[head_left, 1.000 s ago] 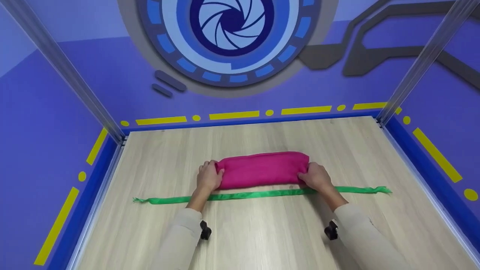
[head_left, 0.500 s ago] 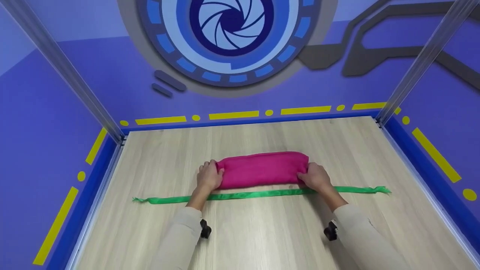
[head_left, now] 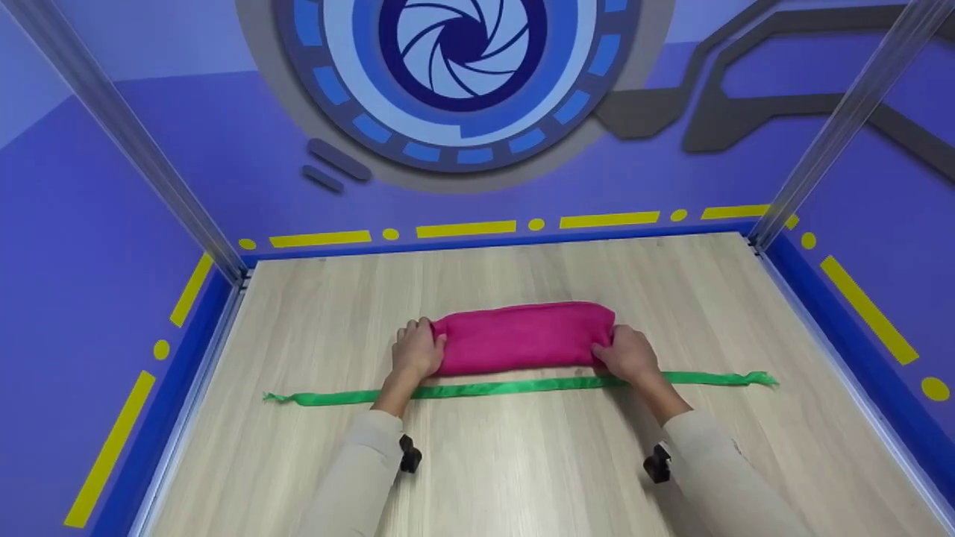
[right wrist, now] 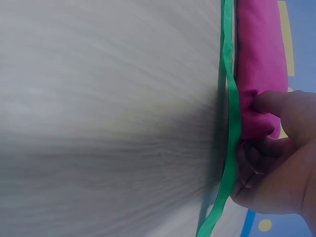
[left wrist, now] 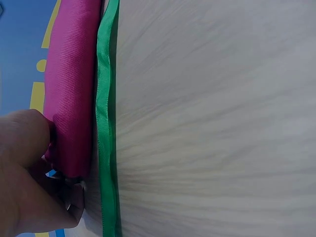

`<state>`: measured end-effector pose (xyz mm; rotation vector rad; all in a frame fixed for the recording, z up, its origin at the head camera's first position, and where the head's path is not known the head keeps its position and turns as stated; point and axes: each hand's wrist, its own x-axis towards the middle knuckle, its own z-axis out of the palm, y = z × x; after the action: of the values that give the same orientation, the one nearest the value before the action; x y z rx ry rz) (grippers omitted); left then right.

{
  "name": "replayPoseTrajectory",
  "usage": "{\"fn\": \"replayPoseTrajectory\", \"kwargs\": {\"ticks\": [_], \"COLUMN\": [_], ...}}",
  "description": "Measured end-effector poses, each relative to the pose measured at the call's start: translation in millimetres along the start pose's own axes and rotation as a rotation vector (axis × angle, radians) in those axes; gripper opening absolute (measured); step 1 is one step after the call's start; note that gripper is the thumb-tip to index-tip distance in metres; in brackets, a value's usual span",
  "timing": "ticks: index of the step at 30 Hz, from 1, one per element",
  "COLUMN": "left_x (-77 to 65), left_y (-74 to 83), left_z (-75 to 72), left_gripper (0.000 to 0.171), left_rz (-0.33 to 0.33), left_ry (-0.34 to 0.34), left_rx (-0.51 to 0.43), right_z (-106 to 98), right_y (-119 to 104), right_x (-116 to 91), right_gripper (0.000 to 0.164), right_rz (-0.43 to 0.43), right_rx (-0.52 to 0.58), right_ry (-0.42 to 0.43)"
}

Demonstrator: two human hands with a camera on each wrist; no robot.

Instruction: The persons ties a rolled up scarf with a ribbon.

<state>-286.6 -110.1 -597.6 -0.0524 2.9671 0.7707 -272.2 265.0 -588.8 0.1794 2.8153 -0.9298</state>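
Note:
A bright pink folded cloth bundle point(head_left: 522, 339), longer than it is wide, lies across the middle of the table. Its left end is gripped by my left hand point(head_left: 418, 349), thumb on top and fingers round the far side. My right hand point(head_left: 630, 354) pinches the right end, its thumb pressing into the fabric point(right wrist: 261, 64). A green ribbon point(head_left: 515, 387) with frayed, knotted ends stretches left to right just in front of the bundle. Both wrists pass over the ribbon. In the left wrist view the ribbon point(left wrist: 104, 98) runs close beside the pink cloth point(left wrist: 74, 89).
The pale wood table point(head_left: 492, 462) has metal rails point(head_left: 186, 418) along its sides. Purple-blue panels point(head_left: 186, 164) with yellow dashes enclose it at the back and both sides. Clear corner posts point(head_left: 835, 119) rise at the back. A small black device point(head_left: 409, 453) sits at each cuff.

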Motion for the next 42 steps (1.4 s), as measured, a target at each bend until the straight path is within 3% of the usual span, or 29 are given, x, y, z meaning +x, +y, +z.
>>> {"fn": "replayPoseTrajectory", "kwargs": {"ticks": [25,31,42], "left_x": [2.2,4.7,3.7], "left_y": [2.5,4.8,1.6], "left_z": [1.7,7.9,11.0], "left_gripper": [0.048,0.039,0.026], "left_rz": [-0.031,0.034,0.141], "left_ry": [0.002,0.070,0.205], "left_rx": [0.049,0.092,-0.015], "right_z": [3.7,4.1,4.0], "right_y": [1.3,-0.5,-8.0], "right_x": [-1.4,-4.0,-9.1], "right_gripper": [0.028,0.026,0.024], "right_rz": [-0.024,-0.046,-0.086], "right_rx": [-0.001,-0.032,-0.078], "right_ry": [0.009,0.038,0.063]}}
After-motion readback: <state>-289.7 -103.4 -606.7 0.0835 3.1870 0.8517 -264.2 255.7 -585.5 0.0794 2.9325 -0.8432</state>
